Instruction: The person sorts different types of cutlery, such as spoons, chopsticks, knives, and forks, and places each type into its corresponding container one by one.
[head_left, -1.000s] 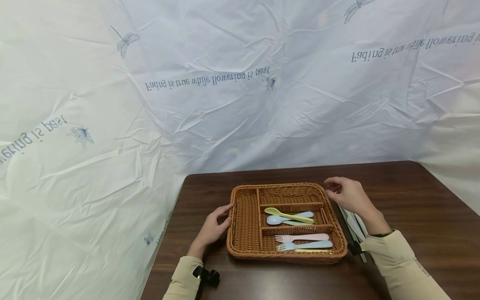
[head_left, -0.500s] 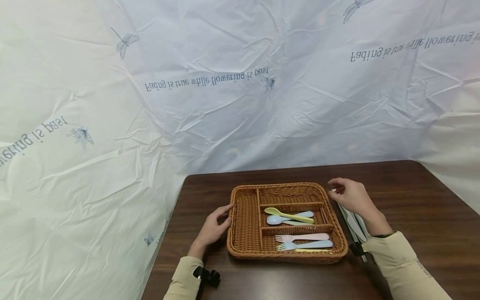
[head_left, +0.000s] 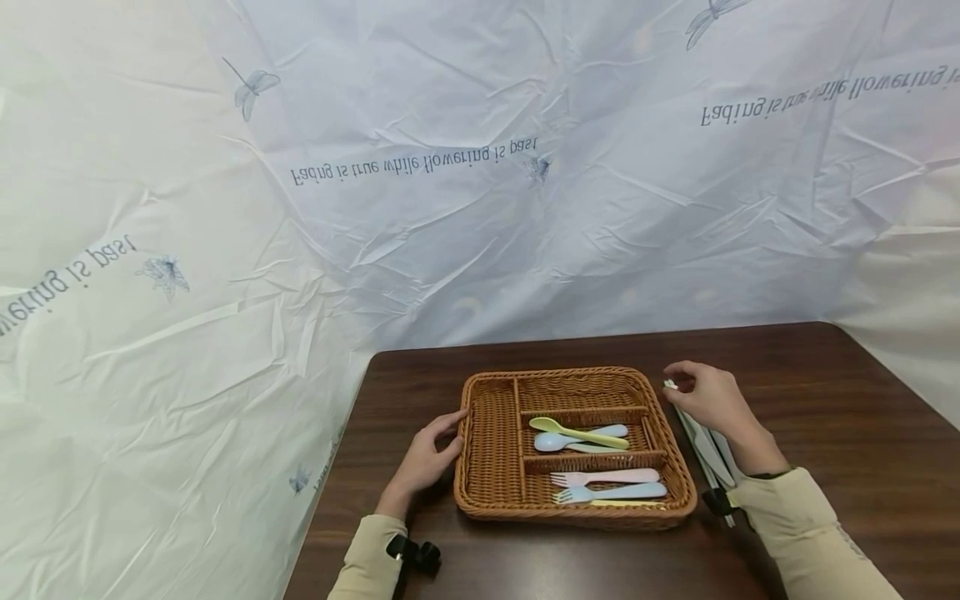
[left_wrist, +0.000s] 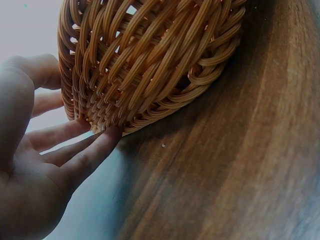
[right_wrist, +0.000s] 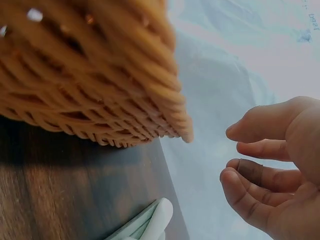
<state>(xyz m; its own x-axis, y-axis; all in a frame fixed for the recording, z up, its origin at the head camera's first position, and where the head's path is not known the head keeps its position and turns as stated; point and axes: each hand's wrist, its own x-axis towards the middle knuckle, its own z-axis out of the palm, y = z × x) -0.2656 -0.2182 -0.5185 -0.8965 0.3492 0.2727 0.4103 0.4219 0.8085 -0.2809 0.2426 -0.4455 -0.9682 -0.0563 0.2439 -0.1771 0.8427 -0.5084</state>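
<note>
A brown wicker basket (head_left: 487,442) with compartments sits on the table. My left hand (head_left: 426,457) touches its left wall with extended fingers; in the left wrist view the fingertips (left_wrist: 107,137) rest low against the weave (left_wrist: 150,60). The right hand (head_left: 708,396) hovers off the basket's far right corner, fingers loosely bent and holding nothing. Below it lie long, thin pale green and white utensils (head_left: 703,450), partly hidden by the hand and sleeve; their rounded ends (right_wrist: 160,215) show in the right wrist view. Inside the basket are a yellow spoon (head_left: 577,433), a blue spoon (head_left: 551,442) and a pink fork (head_left: 615,477).
A blue fork (head_left: 611,492) lies in the basket's near compartment, over a yellow piece (head_left: 630,503). The dark wooden table (head_left: 817,383) extends right of the basket. A white printed cloth (head_left: 480,250) hangs behind the table and along its left.
My right hand has drifted slightly right, away from the basket's corner, uncovering the white ends of the utensils beneath it. The left hand and the basket stay in place.
</note>
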